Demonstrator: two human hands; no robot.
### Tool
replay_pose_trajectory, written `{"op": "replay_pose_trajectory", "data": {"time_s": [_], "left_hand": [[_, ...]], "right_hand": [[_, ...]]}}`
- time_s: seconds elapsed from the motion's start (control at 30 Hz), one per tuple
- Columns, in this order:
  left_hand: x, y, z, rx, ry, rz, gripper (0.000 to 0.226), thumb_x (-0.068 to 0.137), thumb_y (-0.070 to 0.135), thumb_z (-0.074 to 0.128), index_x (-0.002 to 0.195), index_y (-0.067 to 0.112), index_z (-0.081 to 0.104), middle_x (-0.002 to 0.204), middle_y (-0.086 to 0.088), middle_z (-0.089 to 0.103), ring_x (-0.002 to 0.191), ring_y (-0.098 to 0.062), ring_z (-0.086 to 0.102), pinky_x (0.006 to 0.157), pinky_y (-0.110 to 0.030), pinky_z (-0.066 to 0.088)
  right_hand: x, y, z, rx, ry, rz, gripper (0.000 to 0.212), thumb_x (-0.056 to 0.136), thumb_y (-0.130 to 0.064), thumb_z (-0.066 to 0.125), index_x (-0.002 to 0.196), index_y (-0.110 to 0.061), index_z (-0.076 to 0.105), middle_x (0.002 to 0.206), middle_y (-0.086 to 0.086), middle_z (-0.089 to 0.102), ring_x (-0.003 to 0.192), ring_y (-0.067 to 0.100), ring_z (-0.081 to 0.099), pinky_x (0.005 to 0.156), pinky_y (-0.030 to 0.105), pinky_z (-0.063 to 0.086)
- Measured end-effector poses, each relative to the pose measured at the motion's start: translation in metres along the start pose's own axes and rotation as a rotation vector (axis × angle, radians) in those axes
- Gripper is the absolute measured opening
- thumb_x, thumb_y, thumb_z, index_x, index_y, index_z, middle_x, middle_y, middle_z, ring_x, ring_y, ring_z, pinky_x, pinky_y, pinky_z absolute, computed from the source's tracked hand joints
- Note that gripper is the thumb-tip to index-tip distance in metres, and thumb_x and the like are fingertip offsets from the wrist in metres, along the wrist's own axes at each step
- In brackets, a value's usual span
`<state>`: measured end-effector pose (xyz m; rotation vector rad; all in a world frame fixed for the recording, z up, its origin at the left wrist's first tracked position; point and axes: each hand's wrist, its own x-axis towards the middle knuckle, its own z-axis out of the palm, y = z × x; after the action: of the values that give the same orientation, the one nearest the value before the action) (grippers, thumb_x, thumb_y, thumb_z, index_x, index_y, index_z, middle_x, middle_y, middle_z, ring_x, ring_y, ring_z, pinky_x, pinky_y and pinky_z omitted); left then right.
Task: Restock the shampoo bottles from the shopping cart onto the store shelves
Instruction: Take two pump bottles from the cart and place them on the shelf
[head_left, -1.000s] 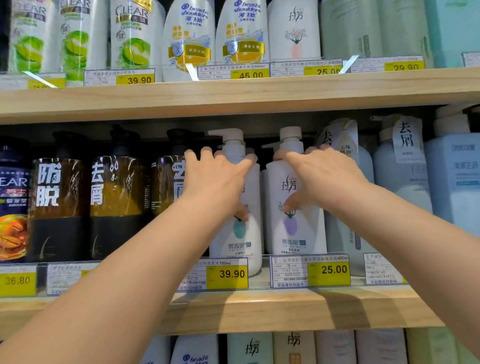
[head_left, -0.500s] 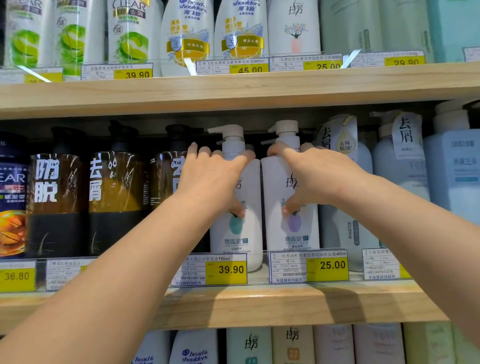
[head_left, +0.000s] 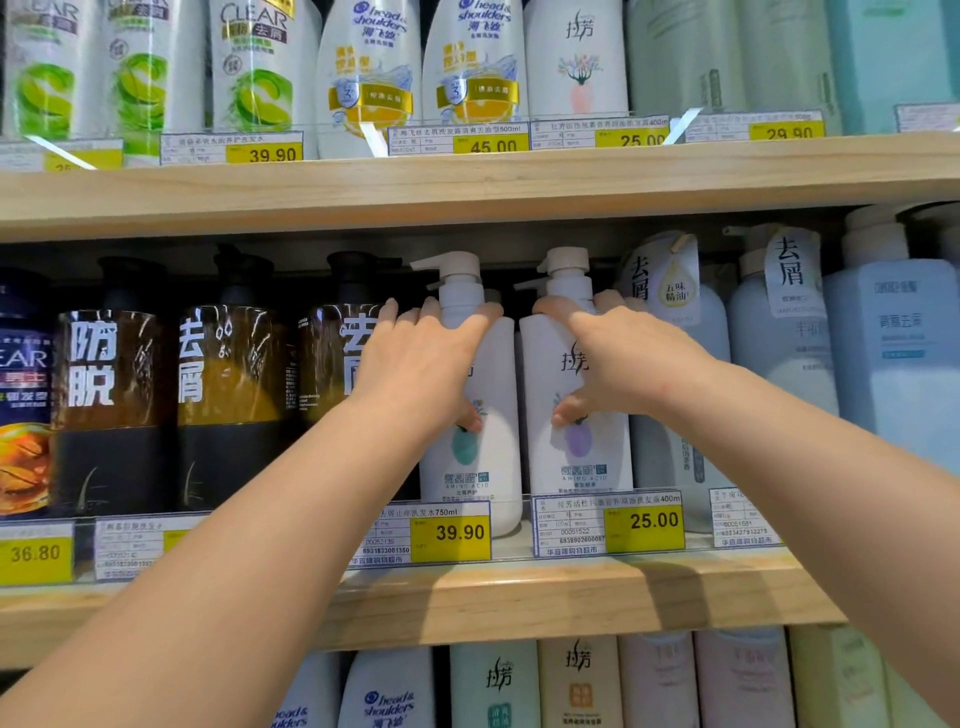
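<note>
Two white pump bottles of shampoo are standing upright side by side on the middle wooden shelf (head_left: 571, 597), and you are gripping one in each hand. The left pump bottle (head_left: 493, 415), marked with a teal motif, is sitting behind the yellow 39.90 price tag (head_left: 451, 532); the right pump bottle (head_left: 576, 447), marked with a purple motif, is sitting behind the 25.00 price tag (head_left: 644, 521). The two are standing just beside each other, nearly touching at the shoulder.

Your left hand (head_left: 421, 364) is wrapping over the left bottle's shoulder, fingers curling around the neck below the pump and the thumb pressing the front label. Your right hand (head_left: 618, 358) is mirroring it on the right bottle, fingers hooking over the shoulder at the pump's base, thumb lying on the label near the purple motif. Both hands are grasping, not released.

To the left, three dark amber bottles (head_left: 234, 400) with black caps are lining the same shelf. To the right, pale blue-grey bottles (head_left: 779, 353) carrying hang tags are standing close against the right pump bottle. On the upper shelf (head_left: 467, 182), green-and-white Clear bottles (head_left: 260, 73) and Head & Shoulders bottles (head_left: 369, 78) are standing in a row above their price tags.
</note>
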<state>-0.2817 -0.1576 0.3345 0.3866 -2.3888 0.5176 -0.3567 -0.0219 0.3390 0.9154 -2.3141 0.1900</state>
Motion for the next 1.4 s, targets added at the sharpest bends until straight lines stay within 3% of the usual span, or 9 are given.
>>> {"op": "replay_pose_trajectory", "data": {"time_s": [0.13,0.4,0.5,0.8,1.0,1.1,1.27,1.33,1.4], "left_hand": [[-0.002,0.0,0.003,-0.031,-0.001,0.003,0.1,0.072,0.043,0.068,0.142,0.031,-0.003,0.136,-0.029,0.037,0.136,-0.038,0.024,0.114,-0.045,0.011],[-0.015,-0.006,0.013,-0.085,0.082,0.034,0.094,0.079,0.04,0.062,0.142,0.029,-0.008,0.15,-0.029,0.006,0.141,-0.036,0.008,0.115,-0.04,0.013],[-0.024,-0.006,0.013,-0.104,0.1,0.042,0.089,0.082,0.038,0.058,0.143,0.026,-0.006,0.151,-0.025,0.006,0.141,-0.035,0.008,0.114,-0.039,0.015],[-0.067,-0.002,0.022,-0.193,0.246,0.078,0.071,0.09,0.025,0.049,0.144,0.014,0.004,0.154,-0.014,0.009,0.142,-0.029,0.006,0.116,-0.039,0.009],[-0.11,-0.007,0.01,-0.169,0.174,0.06,0.067,0.09,0.028,0.047,0.143,0.013,0.01,0.153,-0.011,0.015,0.142,-0.027,0.008,0.116,-0.038,0.009],[-0.149,-0.005,0.004,-0.18,0.189,0.042,0.066,0.083,0.026,0.059,0.138,0.008,0.028,0.144,-0.017,0.035,0.137,-0.033,0.024,0.112,-0.043,0.021],[-0.236,-0.001,0.006,-0.192,0.264,0.027,0.053,0.058,0.016,0.08,0.105,0.001,0.061,0.097,-0.021,0.068,0.094,-0.04,0.064,0.076,-0.048,0.052],[-0.281,0.006,-0.001,-0.221,0.161,-0.027,0.05,0.063,0.019,0.077,0.107,0.004,0.06,0.093,-0.018,0.069,0.085,-0.037,0.066,0.064,-0.043,0.054],[-0.327,0.013,-0.009,-0.268,-0.036,-0.146,0.049,0.082,0.029,0.06,0.126,0.015,0.046,0.111,-0.011,0.064,0.101,-0.033,0.061,0.073,-0.04,0.05]], "right_hand": [[-0.003,-0.004,0.004,-0.145,0.066,0.03,0.1,0.066,-0.055,0.069,0.142,-0.031,0.008,0.124,0.019,0.049,0.122,0.035,0.034,0.093,0.039,0.031],[-0.014,-0.016,0.01,-0.065,0.054,0.078,0.098,0.069,-0.043,0.072,0.143,-0.028,0.009,0.135,0.022,0.032,0.122,0.035,0.031,0.097,0.039,0.033],[-0.022,-0.019,0.011,-0.054,0.084,0.079,0.093,0.074,-0.038,0.07,0.143,-0.028,0.008,0.148,0.022,0.011,0.131,0.035,0.022,0.106,0.039,0.027],[-0.07,-0.035,0.023,0.014,0.063,0.064,0.065,0.091,-0.03,0.05,0.143,-0.027,0.012,0.155,0.01,0.0,0.141,0.028,0.005,0.114,0.035,0.012],[-0.107,-0.052,0.019,0.115,0.068,0.004,0.061,0.09,-0.033,0.05,0.142,-0.024,0.02,0.153,0.004,0.016,0.139,0.02,0.014,0.11,0.03,0.016],[-0.138,-0.061,0.016,0.169,0.044,-0.023,0.058,0.089,-0.041,0.049,0.14,-0.025,0.026,0.15,0.001,0.025,0.138,0.019,0.019,0.109,0.03,0.02],[-0.208,-0.073,0.017,0.18,-0.018,-0.08,0.052,0.089,-0.042,0.046,0.137,-0.025,0.032,0.139,0.0,0.043,0.128,0.021,0.036,0.1,0.034,0.031],[-0.243,-0.082,0.021,0.189,-0.077,-0.09,0.049,0.091,-0.041,0.044,0.136,-0.026,0.032,0.134,-0.001,0.05,0.124,0.022,0.043,0.094,0.034,0.036],[-0.278,-0.093,0.028,0.242,-0.124,-0.088,0.046,0.091,-0.04,0.044,0.135,-0.027,0.034,0.128,-0.002,0.057,0.12,0.023,0.049,0.087,0.035,0.042]]}}
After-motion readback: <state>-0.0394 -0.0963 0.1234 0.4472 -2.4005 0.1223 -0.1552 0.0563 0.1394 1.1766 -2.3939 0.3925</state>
